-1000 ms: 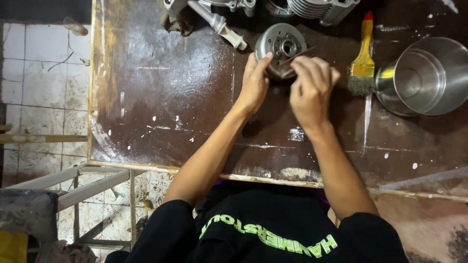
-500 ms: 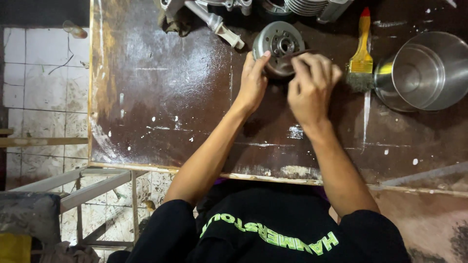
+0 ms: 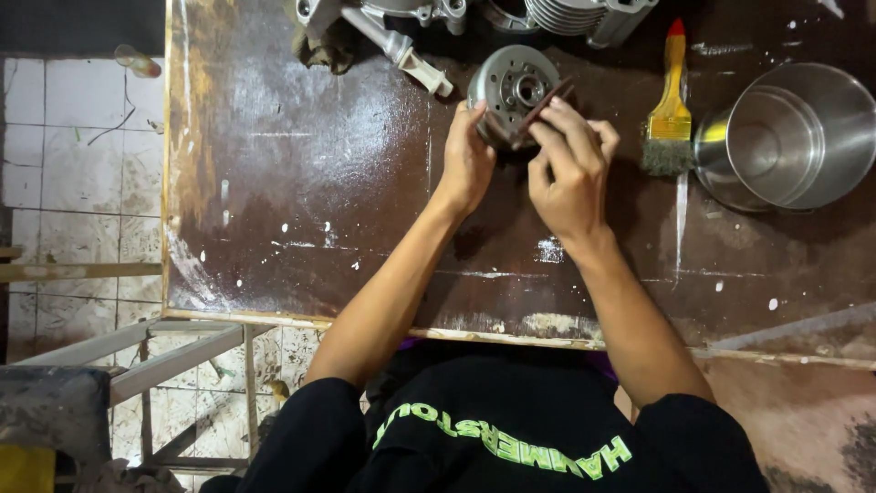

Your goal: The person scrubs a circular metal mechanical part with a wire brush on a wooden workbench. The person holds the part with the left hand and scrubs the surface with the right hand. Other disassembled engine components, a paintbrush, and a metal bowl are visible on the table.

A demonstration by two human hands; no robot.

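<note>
While the left hand point(image 3: 467, 162) is clamped on the near-left rim of the round grey metal flywheel point(image 3: 511, 91), a thin dark abrasive strip point(image 3: 540, 102) is pinched in the right hand point(image 3: 568, 173), laid slantwise across its face. Both hands are closed; the flywheel stands tilted on the dark stained desk point(image 3: 301, 183), just beyond them.

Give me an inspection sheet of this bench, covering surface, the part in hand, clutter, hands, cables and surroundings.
Surface: dark brown table, worn, paint-flecked.
Job's things: round metal flywheel, tilted; thin dark strip laid against it.
Clutter: yellow-handled brush, steel pot, finned engine parts at far edge.
Grippers: left hand grips the flywheel's side; right hand pinches the strip.
Cables: thin wire on the floor.
Surroundings: tiled floor, metal frame.
</note>
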